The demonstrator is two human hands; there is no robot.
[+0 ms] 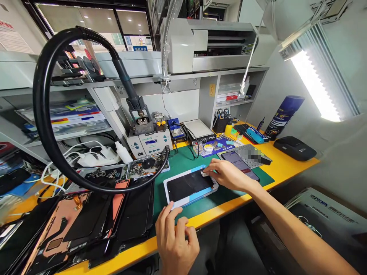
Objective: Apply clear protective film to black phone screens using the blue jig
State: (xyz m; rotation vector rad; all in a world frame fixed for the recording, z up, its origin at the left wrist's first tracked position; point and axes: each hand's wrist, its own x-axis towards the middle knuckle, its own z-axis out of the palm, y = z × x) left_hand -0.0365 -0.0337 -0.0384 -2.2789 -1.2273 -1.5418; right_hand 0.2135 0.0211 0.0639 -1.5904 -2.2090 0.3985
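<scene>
A black phone screen (pixel 187 185) lies face up in a white and light-blue frame (pixel 197 196) on the green work mat (pixel 177 160). My right hand (pixel 223 172) bends over the screen's far right end. Its fingers pinch a small white wipe-like piece (pixel 204 173) against the glass; I cannot make out exactly what it is. At the frame's near left corner, my left hand (pixel 177 236) has its fingers apart and loosely bent. One fingertip rests on or beside that corner, and nothing is held in this hand.
A lit phone (pixel 241 166) lies right of the frame. Phone parts (pixel 83 225) are stacked at left, beneath a looping black hose (pixel 43 114) from the hot-air station (pixel 150 143). A spray can (pixel 282 118) and black case (pixel 295 148) stand at right.
</scene>
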